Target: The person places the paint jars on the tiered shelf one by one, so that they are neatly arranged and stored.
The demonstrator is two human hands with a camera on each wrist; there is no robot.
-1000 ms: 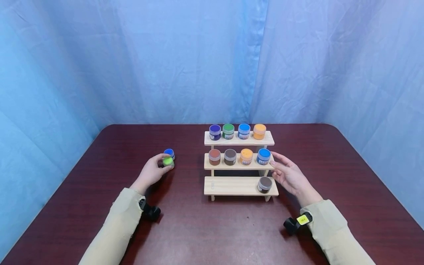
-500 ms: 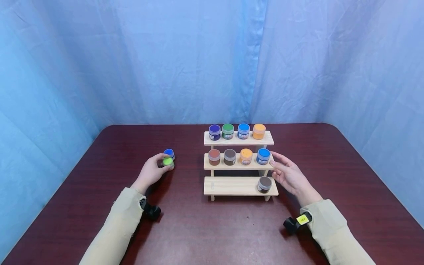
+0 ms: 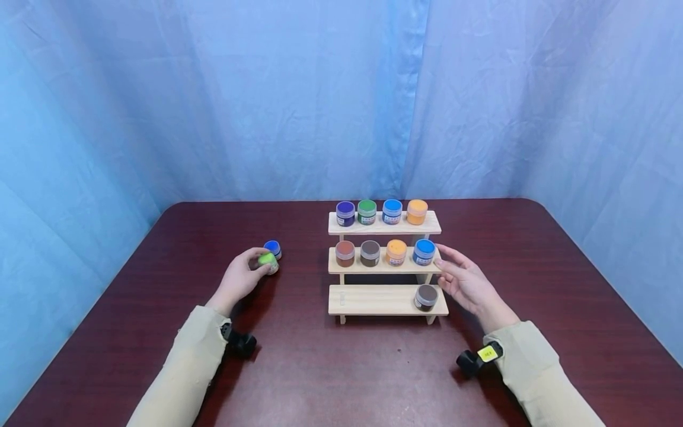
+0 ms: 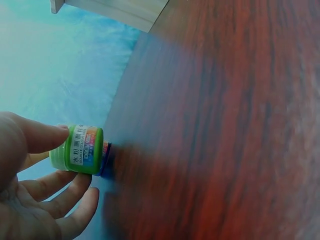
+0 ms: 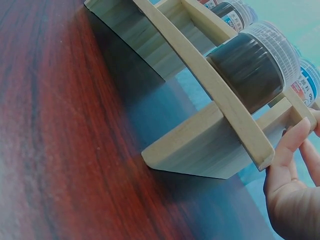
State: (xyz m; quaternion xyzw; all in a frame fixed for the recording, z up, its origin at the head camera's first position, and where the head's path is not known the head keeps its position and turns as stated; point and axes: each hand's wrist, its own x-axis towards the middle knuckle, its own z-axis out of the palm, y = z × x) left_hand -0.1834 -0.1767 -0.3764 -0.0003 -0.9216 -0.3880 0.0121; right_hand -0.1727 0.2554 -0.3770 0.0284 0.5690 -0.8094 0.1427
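My left hand (image 3: pixel 238 277) pinches a light green gouache jar (image 3: pixel 270 264) between thumb and fingers. In the left wrist view the green jar (image 4: pixel 82 150) shows its printed label. A blue-lidded jar (image 3: pixel 273 247) stands just behind it, partly hidden. My right hand (image 3: pixel 466 284) grips the right end of a three-tier wooden rack (image 3: pixel 373 300) at the middle shelf. In the right wrist view bent fingers (image 5: pixel 295 140) are against the rack's end, close to a dark brown jar (image 5: pixel 252 65) on the bottom shelf.
Purple, green, blue and orange-yellow jars (image 3: pixel 417 212) line the top shelf. Reddish-brown, dark brown, orange-yellow and blue jars (image 3: pixel 424 252) fill the middle one. All stands on a dark red wooden table (image 3: pixel 341 373). Blue curtains (image 3: pixel 299 101) hang behind and beside it.
My left hand has shifted slightly left and towards me, with the green jar now tilted in its fingers. The right hand and the rack stay about where they were.
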